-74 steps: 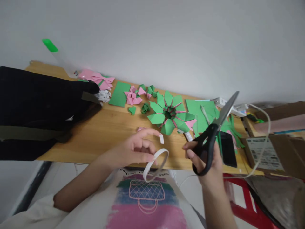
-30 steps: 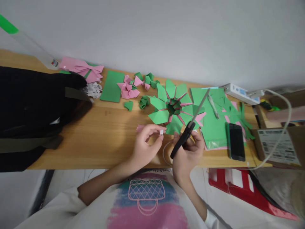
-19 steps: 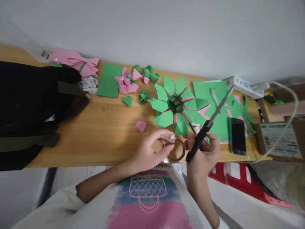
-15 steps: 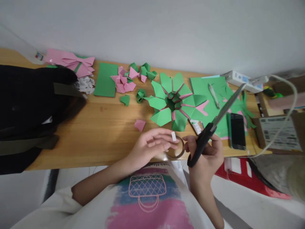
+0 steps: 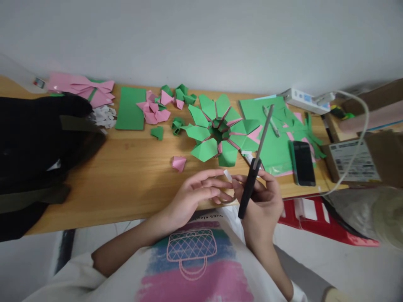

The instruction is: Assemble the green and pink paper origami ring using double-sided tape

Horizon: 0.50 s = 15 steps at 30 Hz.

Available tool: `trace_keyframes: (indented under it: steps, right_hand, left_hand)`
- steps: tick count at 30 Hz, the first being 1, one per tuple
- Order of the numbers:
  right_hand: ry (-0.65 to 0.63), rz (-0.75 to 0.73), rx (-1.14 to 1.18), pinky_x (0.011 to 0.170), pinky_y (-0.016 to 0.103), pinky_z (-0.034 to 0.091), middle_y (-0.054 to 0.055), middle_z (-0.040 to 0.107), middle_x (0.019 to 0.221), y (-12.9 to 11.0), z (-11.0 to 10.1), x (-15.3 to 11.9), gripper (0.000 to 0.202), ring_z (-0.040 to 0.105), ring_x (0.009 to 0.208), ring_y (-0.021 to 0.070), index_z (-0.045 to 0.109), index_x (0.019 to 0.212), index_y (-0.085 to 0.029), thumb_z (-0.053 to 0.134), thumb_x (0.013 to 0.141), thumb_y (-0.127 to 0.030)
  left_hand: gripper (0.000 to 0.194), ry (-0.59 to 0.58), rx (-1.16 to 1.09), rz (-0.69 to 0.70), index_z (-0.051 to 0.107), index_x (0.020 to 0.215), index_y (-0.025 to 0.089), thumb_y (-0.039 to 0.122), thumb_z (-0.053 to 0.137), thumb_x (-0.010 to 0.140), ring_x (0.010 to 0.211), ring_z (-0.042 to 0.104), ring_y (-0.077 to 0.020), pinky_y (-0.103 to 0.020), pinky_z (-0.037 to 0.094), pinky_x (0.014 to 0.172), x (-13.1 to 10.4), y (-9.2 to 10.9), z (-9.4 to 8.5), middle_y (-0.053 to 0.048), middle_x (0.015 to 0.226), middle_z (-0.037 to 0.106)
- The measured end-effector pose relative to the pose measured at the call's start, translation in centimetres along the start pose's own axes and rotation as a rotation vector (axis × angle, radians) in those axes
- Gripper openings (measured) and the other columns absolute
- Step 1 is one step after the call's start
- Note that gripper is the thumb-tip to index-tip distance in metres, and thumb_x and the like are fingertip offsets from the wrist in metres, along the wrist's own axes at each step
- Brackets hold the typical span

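My left hand [image 5: 201, 188] has its fingers curled around a thin ring that looks like a roll of double-sided tape [image 5: 229, 202], mostly hidden now. A small white strip [image 5: 227, 175] sticks up at its fingertips. My right hand [image 5: 262, 199] holds black-handled scissors [image 5: 250, 184], blades pointing up and away. Its thumb and forefinger meet the lower end of the white strip. Just beyond both hands stands a green and pink folded-paper flower [image 5: 206, 152] with an open centre. To the left of it lies a small pink folded piece [image 5: 179, 163].
Green and pink folded pieces [image 5: 154, 113] and a green paper stack [image 5: 130, 109] lie along the back. A black bag [image 5: 37, 142] covers the left end. On the right are green sheets [image 5: 273, 155], a phone [image 5: 302, 163], a power strip [image 5: 305, 100] and a cardboard box [image 5: 355, 161].
My right hand has come left to the white strip, and its fingers now touch it. The scissors have swung more upright. The whole view has shifted slightly.
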State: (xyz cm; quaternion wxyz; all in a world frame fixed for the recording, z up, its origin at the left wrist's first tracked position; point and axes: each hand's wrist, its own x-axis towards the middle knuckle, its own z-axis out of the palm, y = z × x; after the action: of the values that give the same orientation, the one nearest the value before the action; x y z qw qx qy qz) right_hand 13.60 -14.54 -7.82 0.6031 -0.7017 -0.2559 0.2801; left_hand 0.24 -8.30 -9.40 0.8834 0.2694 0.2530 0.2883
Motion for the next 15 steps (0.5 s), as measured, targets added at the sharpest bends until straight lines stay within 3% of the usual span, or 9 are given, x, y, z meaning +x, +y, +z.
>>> trace_keyframes:
  steps: [6, 8, 12, 15]
  right_hand:
    - [-0.045, 0.061, 0.051, 0.067, 0.03, 0.061, -0.001, 0.076, 0.076, 0.1, -0.1, 0.2, 0.046, 0.073, 0.068, 0.0177, 0.056, 0.101, -0.025, 0.083, 0.065, -0.018]
    - [-0.07, 0.095, 0.057, 0.068, 0.03, 0.06, -0.002, 0.074, 0.073, -0.1, -0.2, 0.4, 0.048, 0.072, 0.066, 0.0169, 0.057, 0.1, -0.024, 0.085, 0.062, -0.018]
    - [-0.09, 0.132, 0.041, 0.065, 0.028, 0.058, -0.003, 0.074, 0.071, -0.4, -0.8, 0.6, 0.05, 0.069, 0.061, 0.0147, 0.059, 0.099, -0.024, 0.088, 0.059, -0.02]
    - [-0.072, 0.144, 0.028, 0.059, 0.024, 0.054, -0.003, 0.072, 0.072, -0.6, -1.4, 0.8, 0.048, 0.067, 0.059, 0.0124, 0.061, 0.096, -0.023, 0.089, 0.057, -0.022]
  left_hand:
    - [0.033, 0.067, 0.248, 0.088, 0.07, 0.114, 0.022, 0.019, 0.068, 0.082, 0.091, 0.072, -0.0199, -0.031, 0.056, 0.08, 0.0, -0.2, 0.0, -0.007, 0.105, 0.075]
    - [0.029, 0.115, 0.477, 0.204, 0.071, 0.113, 0.022, 0.017, 0.063, 0.085, 0.096, 0.071, -0.0196, -0.033, 0.056, 0.087, 0.0, -0.4, -0.1, -0.007, 0.108, 0.075]
    - [0.037, 0.119, 0.974, 0.577, 0.068, 0.12, 0.023, 0.009, 0.051, 0.09, 0.106, 0.067, -0.0206, -0.036, 0.053, 0.094, 0.1, -1.1, -0.8, -0.008, 0.115, 0.073]
    - [0.043, 0.188, 1.132, 0.679, 0.064, 0.126, 0.022, 0.006, 0.05, 0.089, 0.103, 0.069, -0.022, -0.038, 0.054, 0.092, 0.8, -2.1, -1.5, -0.008, 0.113, 0.074]
